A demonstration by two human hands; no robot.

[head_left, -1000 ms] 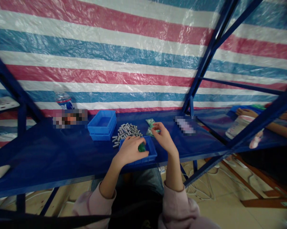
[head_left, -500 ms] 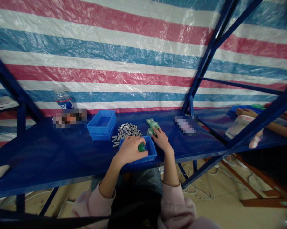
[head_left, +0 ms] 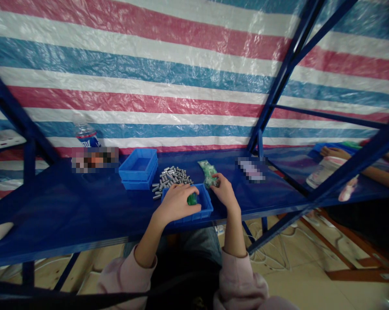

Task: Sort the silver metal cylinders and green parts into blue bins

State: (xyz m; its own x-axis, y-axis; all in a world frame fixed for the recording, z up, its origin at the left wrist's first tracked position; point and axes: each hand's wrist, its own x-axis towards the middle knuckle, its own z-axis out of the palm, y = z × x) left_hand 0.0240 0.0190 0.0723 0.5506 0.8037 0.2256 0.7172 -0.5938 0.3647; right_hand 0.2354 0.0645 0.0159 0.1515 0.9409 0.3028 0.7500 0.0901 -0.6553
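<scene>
Cylinders, silvery and short, lie loosely heaped on the blue table; taking the low blue tray as my dial's centre, with twelve toward the striped sheet, I read them at eleven, just beyond the tray's far rim. Watching from my distant seat, I see the left hand arched over the tray's nine o'clock side, thumb and fingers curled around a green bundle; I can't tell whether it is gripped or merely sheltered. At one o'clock, outside the tray, green packets lie on the table. The right hand sits between two and three, bent fingertips at the near end of those packets, and I can't make out whether they pinch anything. Two stacked blue trays stand at ten, with a bottle well beyond them, and a pixelated item lies at two. Farther out, toward three, I pick up a co-worker's hand near a pale jar.
</scene>
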